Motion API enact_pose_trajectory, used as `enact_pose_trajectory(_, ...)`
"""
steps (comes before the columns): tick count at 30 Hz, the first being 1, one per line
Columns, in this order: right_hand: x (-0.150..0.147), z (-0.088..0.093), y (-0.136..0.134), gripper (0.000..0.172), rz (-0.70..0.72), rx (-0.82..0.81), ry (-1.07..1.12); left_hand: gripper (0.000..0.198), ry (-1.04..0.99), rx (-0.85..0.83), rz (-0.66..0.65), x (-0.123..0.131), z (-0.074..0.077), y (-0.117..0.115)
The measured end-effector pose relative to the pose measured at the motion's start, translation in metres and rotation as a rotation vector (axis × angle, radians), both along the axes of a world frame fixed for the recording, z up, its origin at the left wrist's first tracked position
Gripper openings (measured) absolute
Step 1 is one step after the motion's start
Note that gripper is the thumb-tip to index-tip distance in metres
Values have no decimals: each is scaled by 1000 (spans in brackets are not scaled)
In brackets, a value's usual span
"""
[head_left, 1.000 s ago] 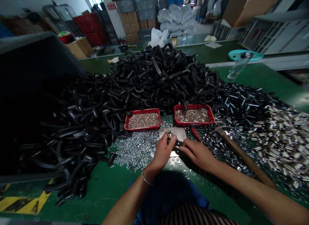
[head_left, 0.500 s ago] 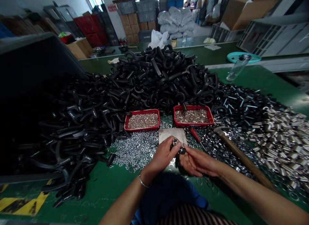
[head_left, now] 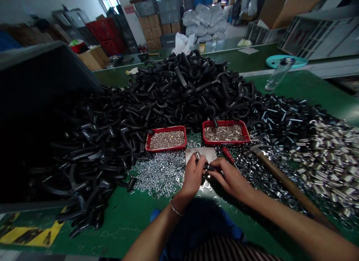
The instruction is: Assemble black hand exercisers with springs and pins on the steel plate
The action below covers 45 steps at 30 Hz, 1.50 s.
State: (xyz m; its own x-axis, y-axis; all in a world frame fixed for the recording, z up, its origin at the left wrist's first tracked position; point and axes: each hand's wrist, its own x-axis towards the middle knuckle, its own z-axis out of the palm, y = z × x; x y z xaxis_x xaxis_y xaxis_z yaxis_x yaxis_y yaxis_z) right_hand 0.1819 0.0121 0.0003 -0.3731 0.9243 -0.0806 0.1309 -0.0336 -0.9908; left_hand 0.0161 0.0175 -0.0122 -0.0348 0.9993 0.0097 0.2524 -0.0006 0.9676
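My left hand [head_left: 193,175] is closed around a small black part [head_left: 208,166]. A shiny ridged metal piece [head_left: 197,154], like a spring or threaded sleeve, sticks up above the left thumb. From the other side my right hand [head_left: 228,177] pinches the black part's right end between thumb and fingers. Both hands are just in front of a flat metal plate [head_left: 202,153], partly hiding it. Fingers cover much of the held part, so its full shape is hidden. Loose metal rings [head_left: 206,185] lie beneath the hands.
Behind the plate stand two red trays of small metal pieces, a left tray [head_left: 185,141] and a right tray [head_left: 248,135]. Black handles [head_left: 179,92] are heaped beyond. Right of the hands lie a screwdriver [head_left: 228,155], a hammer [head_left: 283,178] and metal sleeves [head_left: 331,160]. Nuts [head_left: 159,175] spread left.
The right hand has turned from palm-up with extended fingers to pinching the black part. The left hand has tilted the part, so the metal piece now shows its ridged side.
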Motion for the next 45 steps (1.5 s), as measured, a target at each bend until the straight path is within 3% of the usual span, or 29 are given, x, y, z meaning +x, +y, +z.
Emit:
enact_pose_trajectory(4, -2, 0, -3, 38, 205, -327, 108, 20, 170, 180, -99, -3, 1, -2)
enact_pose_trajectory(6, -2, 3, -1, 39, 181, -189, -46, 22, 140, 151, -103, -4, 2, -2)
enact_pose_trajectory(9, -2, 6, 2, 38, 92, 109, -270, 25, 59, 63, -2, -5, 0, -3)
enact_pose_trajectory(13, -4, 6, 1, 45, 349, -140, -90, 21, 184, 181, -69, -10, 1, -8)
enact_pose_trajectory(14, -5, 7, 1, 42, 358, -143, -80, 21, 189, 182, -90, -11, 1, -9)
enact_pose_trajectory(17, -7, 7, -1, 27, 147, 155, -228, 24, 111, 81, -27, -11, 4, -10)
enact_pose_trajectory(19, -7, 2, -2, 23, 29, 255, -268, 24, 110, 42, 27, -10, 4, -6)
enact_pose_trajectory(21, -6, -7, 0, 21, 17, 179, -229, 21, 224, 67, -12, -8, 4, 5)
enact_pose_trajectory(23, -4, -18, 2, 19, 41, 128, -251, 18, 425, 100, -148, -6, 2, 20)
enact_pose_trajectory(27, 11, -27, 4, 16, 114, 244, -447, 13, 851, 111, -534, -1, -1, 49)
enact_pose_trajectory(29, 27, -21, 0, 18, 149, 261, -463, 17, 991, 105, -621, 2, 3, 58)
enact_pose_trajectory(32, 62, -9, -11, 24, 173, 220, -467, 30, 1052, 166, -608, 9, 20, 72)
enact_pose_trajectory(35, 102, 0, -20, 29, 168, 155, -515, 14, 1012, 332, -517, 23, 38, 99)
enact_pose_trajectory(37, 123, 0, -19, 31, 120, 151, -570, 17, 1053, 401, -494, 37, 42, 124)
enact_pose_trajectory(41, 155, -8, -8, 33, -79, 300, -766, 20, 1196, 319, -575, 64, 29, 163)
enact_pose_trajectory(45, 180, -22, -7, 30, -182, 462, -1085, 23, 1198, 309, -585, 69, 13, 171)
